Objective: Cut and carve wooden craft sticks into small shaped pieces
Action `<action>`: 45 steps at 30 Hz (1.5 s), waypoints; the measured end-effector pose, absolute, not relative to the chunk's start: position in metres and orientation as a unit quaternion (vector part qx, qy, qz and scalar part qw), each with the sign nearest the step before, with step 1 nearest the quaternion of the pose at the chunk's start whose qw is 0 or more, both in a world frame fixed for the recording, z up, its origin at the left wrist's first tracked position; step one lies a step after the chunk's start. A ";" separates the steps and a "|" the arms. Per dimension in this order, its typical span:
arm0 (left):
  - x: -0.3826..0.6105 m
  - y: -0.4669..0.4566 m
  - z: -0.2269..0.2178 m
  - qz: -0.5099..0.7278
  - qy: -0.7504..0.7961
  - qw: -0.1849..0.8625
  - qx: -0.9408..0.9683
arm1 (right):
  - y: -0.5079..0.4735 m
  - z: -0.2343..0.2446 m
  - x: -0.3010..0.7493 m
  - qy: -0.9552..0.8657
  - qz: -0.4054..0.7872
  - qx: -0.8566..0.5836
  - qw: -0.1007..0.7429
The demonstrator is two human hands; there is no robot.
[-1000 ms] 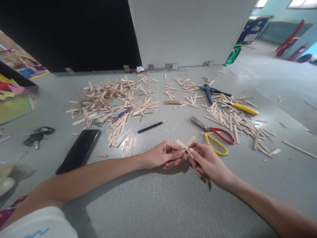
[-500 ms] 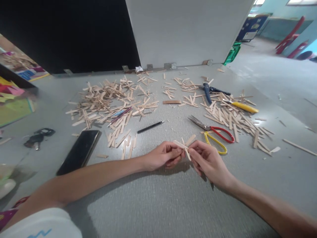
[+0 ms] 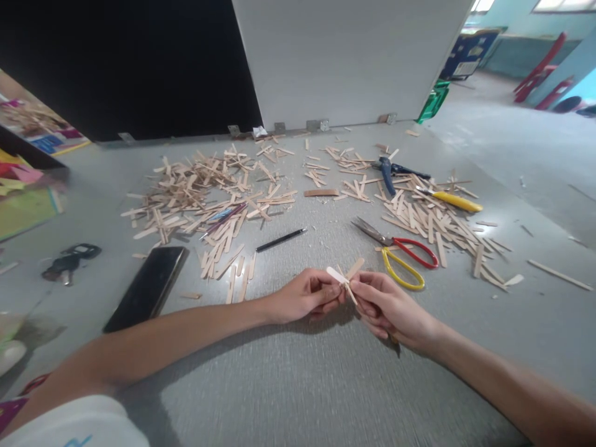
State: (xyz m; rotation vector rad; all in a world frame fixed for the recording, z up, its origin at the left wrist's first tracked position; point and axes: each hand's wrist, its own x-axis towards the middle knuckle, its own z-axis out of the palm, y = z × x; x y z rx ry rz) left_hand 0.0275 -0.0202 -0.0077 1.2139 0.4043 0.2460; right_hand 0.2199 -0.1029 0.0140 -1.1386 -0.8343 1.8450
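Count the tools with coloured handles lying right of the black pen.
3: red-and-yellow scissors just beyond the right hand; a yellow-handled tool on the right-hand stick pile; a blue-handled tool farther back at that pile's edge. Others may be buried under sticks.

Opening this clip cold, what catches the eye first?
The two hands meet at centre: the left hand and right hand pinch crossed wooden sticks over the grey table. Beyond them, loose sticks lie scattered in a left pile and a right pile. Red-and-yellow scissors lie just past the right hand, and a dark phone lies at the left.
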 end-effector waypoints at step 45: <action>0.033 -0.022 -0.008 0.124 0.181 0.816 0.535 | -0.112 -0.002 0.215 -0.582 0.409 -0.556 0.430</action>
